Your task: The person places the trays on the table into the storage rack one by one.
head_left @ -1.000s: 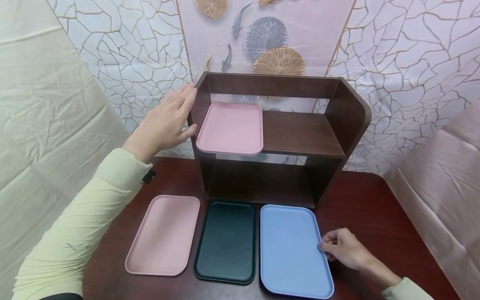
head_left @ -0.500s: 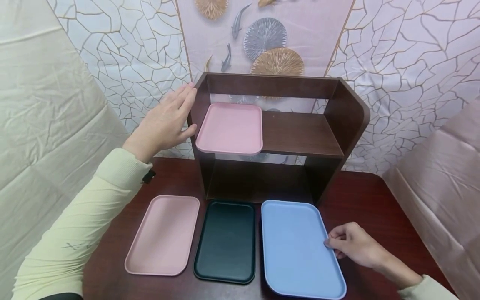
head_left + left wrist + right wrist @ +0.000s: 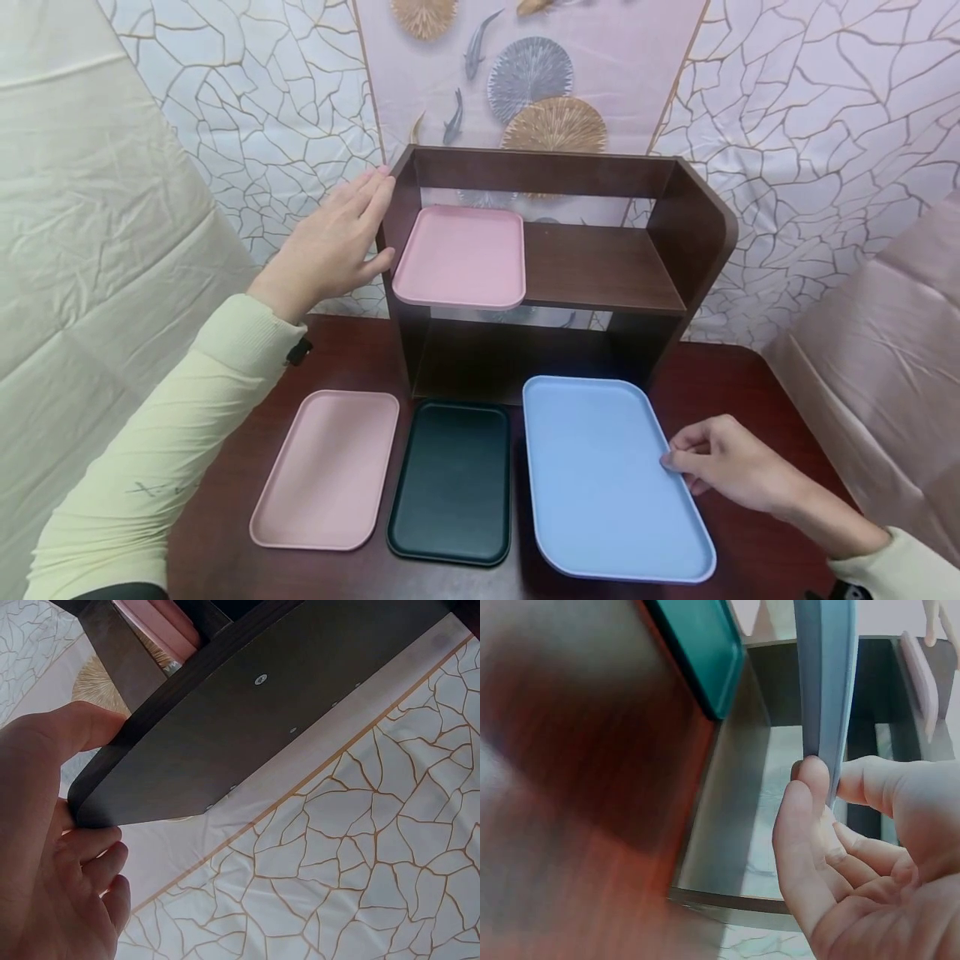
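The right hand [image 3: 738, 464] is pinching the blue tray [image 3: 611, 475] by its edge and raising it before the shelf [image 3: 600, 260], higher off the desk [image 3: 722, 375] than a second ago, so carrying seems to be starting, while the left hand [image 3: 322, 237] is still gripping the shelf's left end.

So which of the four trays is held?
The blue tray, its edge pinched by the right hand. The rest are unheld: dark green tray and pink tray on the table, second pink tray on the shelf.
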A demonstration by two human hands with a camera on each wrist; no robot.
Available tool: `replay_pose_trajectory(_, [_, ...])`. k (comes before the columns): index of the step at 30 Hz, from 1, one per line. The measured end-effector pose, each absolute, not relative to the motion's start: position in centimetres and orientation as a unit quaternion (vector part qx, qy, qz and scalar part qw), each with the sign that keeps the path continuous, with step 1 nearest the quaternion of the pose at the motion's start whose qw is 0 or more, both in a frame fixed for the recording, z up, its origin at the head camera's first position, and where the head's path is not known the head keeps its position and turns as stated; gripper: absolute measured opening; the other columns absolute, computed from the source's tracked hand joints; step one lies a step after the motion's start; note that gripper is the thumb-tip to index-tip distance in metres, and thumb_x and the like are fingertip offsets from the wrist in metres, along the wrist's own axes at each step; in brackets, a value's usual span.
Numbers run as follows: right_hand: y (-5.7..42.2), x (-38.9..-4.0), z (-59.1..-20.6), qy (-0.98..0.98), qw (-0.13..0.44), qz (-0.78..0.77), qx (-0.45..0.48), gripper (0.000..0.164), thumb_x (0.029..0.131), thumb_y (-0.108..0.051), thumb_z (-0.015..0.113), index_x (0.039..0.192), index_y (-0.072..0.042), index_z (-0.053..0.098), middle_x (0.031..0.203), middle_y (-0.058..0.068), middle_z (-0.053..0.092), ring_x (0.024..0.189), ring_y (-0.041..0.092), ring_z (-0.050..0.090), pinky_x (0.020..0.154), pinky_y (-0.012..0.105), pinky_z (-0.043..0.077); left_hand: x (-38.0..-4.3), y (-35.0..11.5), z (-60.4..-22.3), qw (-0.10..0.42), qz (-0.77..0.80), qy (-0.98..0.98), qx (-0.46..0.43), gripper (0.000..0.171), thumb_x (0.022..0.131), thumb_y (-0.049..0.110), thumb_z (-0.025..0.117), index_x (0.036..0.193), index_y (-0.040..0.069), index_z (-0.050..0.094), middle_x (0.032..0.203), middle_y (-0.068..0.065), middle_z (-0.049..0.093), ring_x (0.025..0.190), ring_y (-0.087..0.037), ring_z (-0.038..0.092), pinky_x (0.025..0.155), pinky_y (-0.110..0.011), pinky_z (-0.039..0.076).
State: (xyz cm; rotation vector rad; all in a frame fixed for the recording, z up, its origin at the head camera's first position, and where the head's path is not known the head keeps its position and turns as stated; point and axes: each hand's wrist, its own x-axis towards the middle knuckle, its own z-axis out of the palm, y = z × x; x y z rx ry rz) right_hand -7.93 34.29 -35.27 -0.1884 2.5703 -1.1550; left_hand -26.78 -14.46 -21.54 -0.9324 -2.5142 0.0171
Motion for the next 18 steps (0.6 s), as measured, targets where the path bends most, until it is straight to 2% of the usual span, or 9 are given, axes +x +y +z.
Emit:
replay_pose_trajectory(10, [34.4,-8.2,-31.0,0.913,0.139,-0.375,-0.082,0.017,0.101,-0.009,0.067,0.106,0.005,0.075,0.090,0.009,0.077,0.073,0.011,0.073,0.067,0.030,0.067,-26.9,-14.4,-21.5,0.228,0.010,-0.913,-0.339,0.079,0.100,0.025,0.061,0.162,-0.011,0.026,0.171,-0.027,0.029,0.162,-0.041,0.025,0.136,-0.051,0.022])
replay_pose_trajectory(18, [34.4,-8.6,-27.5,0.928,0.121,-0.342,-0.083,0.019,0.103,-0.010,0.064,0.106,0.005,0.076,0.091,0.008,0.079,0.071,0.014,0.075,0.067,0.029,0.066,-26.7,-14.4,-21.3,0.221,0.009,-0.916,-0.334,0.079,0.101,0.025,0.060,0.162,-0.010,0.025,0.172,-0.026,0.028,0.162,-0.040,0.025,0.136,-0.051,0.021])
